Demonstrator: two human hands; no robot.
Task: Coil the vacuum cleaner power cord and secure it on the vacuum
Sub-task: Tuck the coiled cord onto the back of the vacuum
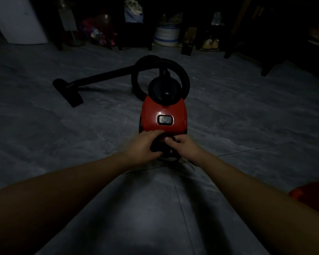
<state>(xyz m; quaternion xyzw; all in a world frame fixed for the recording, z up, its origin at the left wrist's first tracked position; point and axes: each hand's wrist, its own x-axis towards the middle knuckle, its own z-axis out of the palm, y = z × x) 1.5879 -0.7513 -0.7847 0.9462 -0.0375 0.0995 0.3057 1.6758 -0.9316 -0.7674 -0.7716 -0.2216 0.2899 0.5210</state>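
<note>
A red canister vacuum (164, 113) stands on the grey floor in front of me, with a silver power button (165, 120) on top. Its black hose (184, 78) loops over the front and runs to a wand and floor head (68, 91) lying at the left. The black power cord (166, 153) is bunched in dark loops at the vacuum's near end. My left hand (144, 146) curls over that bundle against the red body. My right hand (186, 147) pinches the cord from the right side. The scene is dim and most of the cord is hidden by my fingers.
Grey tiled floor (63, 137) spreads around the vacuum. Along the back wall stand a white appliance (18, 19), a white and blue basket (166, 34), bottles, shoes and dark furniture legs (228, 50). A red object (309, 194) shows at the right edge.
</note>
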